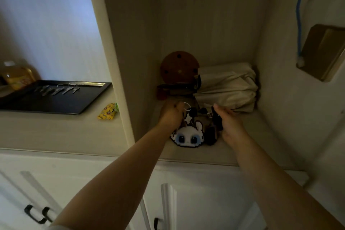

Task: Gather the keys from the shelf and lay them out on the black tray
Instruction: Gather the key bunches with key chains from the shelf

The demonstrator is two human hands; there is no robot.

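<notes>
While keys (56, 89) line the black tray (84, 102), both hands (170, 115) grip the shelf's keyring bundle (194, 127).

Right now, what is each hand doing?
Left hand: closed on a white key ring.
Right hand: fingers partly curled; hold cannot be told.

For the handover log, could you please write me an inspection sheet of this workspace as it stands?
Surface: pale shelf in a niche; counter to its left bears the black tray.
Job's things: a row of keys on the tray; pixel-cat keychain on the shelf.
Clutter: beige folded umbrella, round brown disc, yellow packet, oil bottle.
Hands: left hand closed at a white ring; right hand beside dark fobs, grip unclear.
Cables: blue cord on the right wall.
Surroundings: white cabinet doors below.
</notes>
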